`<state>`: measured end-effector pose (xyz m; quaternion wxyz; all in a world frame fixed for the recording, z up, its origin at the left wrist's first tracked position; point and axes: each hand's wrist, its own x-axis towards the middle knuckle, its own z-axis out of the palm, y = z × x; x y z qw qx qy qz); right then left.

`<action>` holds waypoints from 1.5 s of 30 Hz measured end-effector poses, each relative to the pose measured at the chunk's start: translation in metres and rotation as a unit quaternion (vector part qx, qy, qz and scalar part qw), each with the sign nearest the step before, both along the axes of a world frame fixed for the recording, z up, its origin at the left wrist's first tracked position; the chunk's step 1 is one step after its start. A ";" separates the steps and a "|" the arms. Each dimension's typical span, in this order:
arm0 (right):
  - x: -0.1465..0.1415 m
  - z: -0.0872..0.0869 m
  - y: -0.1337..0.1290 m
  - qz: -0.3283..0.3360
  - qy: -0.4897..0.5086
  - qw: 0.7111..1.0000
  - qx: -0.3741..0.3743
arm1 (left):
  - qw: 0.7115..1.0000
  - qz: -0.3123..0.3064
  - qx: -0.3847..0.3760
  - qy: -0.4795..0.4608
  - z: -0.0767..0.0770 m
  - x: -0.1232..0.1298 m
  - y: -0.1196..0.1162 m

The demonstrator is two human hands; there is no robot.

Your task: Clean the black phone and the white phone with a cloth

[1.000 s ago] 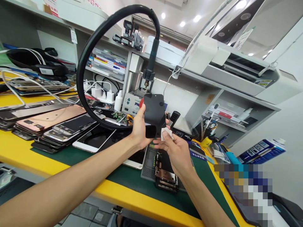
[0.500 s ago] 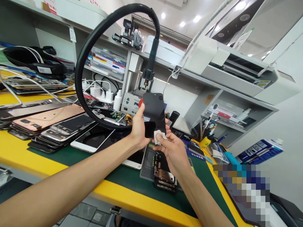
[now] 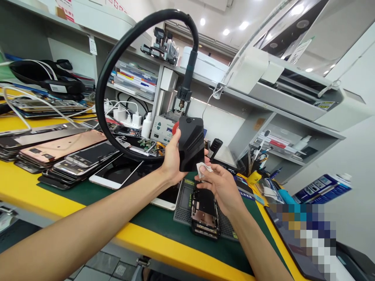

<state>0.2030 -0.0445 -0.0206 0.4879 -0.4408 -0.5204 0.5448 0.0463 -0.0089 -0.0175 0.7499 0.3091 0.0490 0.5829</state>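
My left hand [image 3: 171, 160] holds a black phone screen [image 3: 191, 142] upright by its edges, thumb at the left side and fingertips at the right. Its dark, glossy face is turned to me. Just right of its lower corner, my right hand [image 3: 219, 186] pinches a crumpled white wipe [image 3: 203, 170] between thumb and fingers. Below the right hand, a stack of phone screen assemblies [image 3: 204, 214] lies on a grey perforated mat [image 3: 182, 203]. A white-framed phone [image 3: 166, 199] lies partly hidden under my left wrist.
A thick black hose [image 3: 101, 97] loops above the bench beside a hot-air station [image 3: 162, 127]. Stacked phone parts [image 3: 61, 142] cover the left side. Tools in a holder [image 3: 258, 156] and a blue can [image 3: 324, 188] stand at the right. A pixelated patch hides part of the lower right.
My right hand has moved slightly right and down with the wipe, off the screen's lower edge. The screen has tilted a little, and reflections now show on its face.
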 end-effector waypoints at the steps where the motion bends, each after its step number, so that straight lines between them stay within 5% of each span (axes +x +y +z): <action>1: -0.001 -0.001 0.000 -0.005 -0.006 1.000 0.008 | 1.000 -0.002 -0.002 0.002 0.000 0.002 -0.001; 9: -0.006 -0.008 0.011 -0.080 -0.067 0.989 0.108 | 1.000 0.005 -0.014 0.006 0.002 0.018 -0.013; 12: -0.002 -0.006 0.011 -0.053 -0.077 0.988 0.126 | 1.000 0.013 -0.015 0.012 0.003 0.015 -0.013; 17: -0.004 -0.003 0.004 0.024 -0.093 0.987 0.130 | 0.998 -0.004 -0.030 0.059 0.002 0.012 -0.012; 25: -0.011 -0.005 0.006 -0.065 -0.134 0.976 0.158 | 0.998 -0.044 0.010 0.034 -0.004 0.018 -0.011; 35: -0.005 -0.004 0.002 0.014 -0.133 0.982 0.131 | 0.999 -0.035 -0.004 0.027 -0.005 0.015 -0.009; 41: -0.011 -0.008 0.004 -0.066 -0.130 0.979 0.140 | 0.997 -0.059 0.008 0.039 -0.007 0.018 -0.011; 45: -0.007 -0.007 0.006 -0.062 -0.127 0.978 0.152 | 0.997 -0.063 0.014 0.031 -0.005 0.015 -0.010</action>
